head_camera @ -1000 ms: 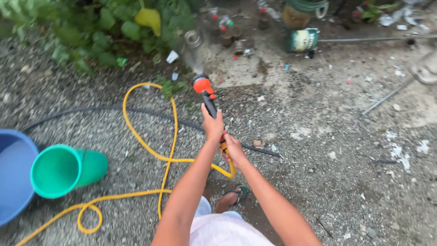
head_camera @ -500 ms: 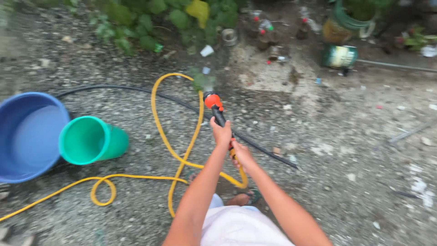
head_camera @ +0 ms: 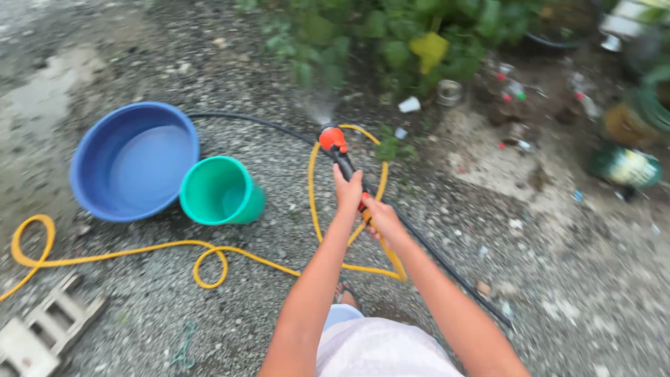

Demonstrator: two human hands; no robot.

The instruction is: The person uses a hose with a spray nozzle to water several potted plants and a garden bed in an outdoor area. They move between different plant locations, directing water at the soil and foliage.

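Two hands gripped the orange-and-black spray nozzle (head_camera: 338, 148): the left hand (head_camera: 347, 193) clamped forward, the right hand (head_camera: 381, 220) clamped behind. The yellow hose (head_camera: 139, 249) looped over gravel beside a green bucket (head_camera: 220, 190) and a blue basin (head_camera: 134, 160).

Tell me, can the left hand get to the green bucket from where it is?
Probably yes. The left hand grips the hose nozzle, and the green bucket lies on its side to the left, with only bare gravel between. The hand would have to let go first.
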